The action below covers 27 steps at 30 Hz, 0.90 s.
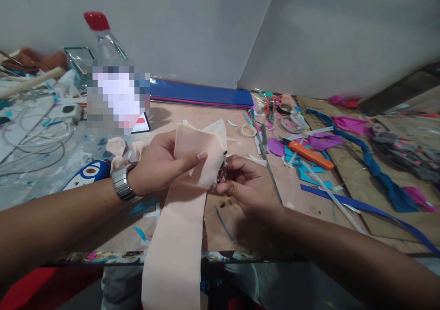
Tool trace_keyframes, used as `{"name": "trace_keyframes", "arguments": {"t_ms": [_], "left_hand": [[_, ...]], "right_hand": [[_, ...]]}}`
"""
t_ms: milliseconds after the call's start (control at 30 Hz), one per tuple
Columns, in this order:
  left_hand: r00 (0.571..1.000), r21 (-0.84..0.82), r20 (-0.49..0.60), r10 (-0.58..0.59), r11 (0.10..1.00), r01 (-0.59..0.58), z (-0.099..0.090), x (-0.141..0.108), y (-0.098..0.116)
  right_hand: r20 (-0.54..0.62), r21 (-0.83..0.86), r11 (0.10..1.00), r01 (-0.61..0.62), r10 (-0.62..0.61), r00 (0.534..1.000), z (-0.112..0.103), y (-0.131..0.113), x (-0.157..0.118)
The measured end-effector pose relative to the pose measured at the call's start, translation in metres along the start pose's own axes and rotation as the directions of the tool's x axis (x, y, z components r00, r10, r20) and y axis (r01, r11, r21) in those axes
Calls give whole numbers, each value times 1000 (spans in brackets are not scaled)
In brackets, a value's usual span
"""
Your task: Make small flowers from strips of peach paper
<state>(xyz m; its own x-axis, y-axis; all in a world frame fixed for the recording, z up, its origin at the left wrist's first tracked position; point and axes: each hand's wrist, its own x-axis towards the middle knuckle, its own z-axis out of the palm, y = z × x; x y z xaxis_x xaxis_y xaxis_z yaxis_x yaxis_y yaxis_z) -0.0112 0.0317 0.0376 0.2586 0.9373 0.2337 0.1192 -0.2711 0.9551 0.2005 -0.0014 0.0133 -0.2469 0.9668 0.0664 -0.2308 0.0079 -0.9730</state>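
Observation:
My left hand, with a metal-banded watch on its wrist, grips a pale peach strip of sheet material. The thumb lies flat across the strip's folded upper part, and the fingers are behind it. From there the strip hangs down over the table's front edge and out of view. My right hand is closed at the right edge of the fold. Between its thumb and fingers is a small shiny metal piece, touching the strip's edge; its exact kind is unclear.
An orange utility knife lies among coloured scraps at the right. A blue band crosses a brown board. Behind stand a red-capped bottle and a blurred lit screen. A blue flat stack lies along the wall.

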Motion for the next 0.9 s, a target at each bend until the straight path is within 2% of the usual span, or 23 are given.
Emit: {"name": "trace_keyframes", "arguments": {"t_ms": [400, 700, 900], "left_hand": [[1000, 12, 12, 24, 1000, -24, 0, 2, 4], [998, 2, 10, 55, 999, -55, 0, 1, 1], [997, 43, 12, 71, 996, -72, -1, 0, -2]], "right_hand": [[-28, -71, 994, 78, -80, 996, -1, -5, -1], [-42, -211, 968, 137, -149, 988, -4, -9, 0], [-24, -130, 981, 146, -151, 988, -2, -8, 1]]}}
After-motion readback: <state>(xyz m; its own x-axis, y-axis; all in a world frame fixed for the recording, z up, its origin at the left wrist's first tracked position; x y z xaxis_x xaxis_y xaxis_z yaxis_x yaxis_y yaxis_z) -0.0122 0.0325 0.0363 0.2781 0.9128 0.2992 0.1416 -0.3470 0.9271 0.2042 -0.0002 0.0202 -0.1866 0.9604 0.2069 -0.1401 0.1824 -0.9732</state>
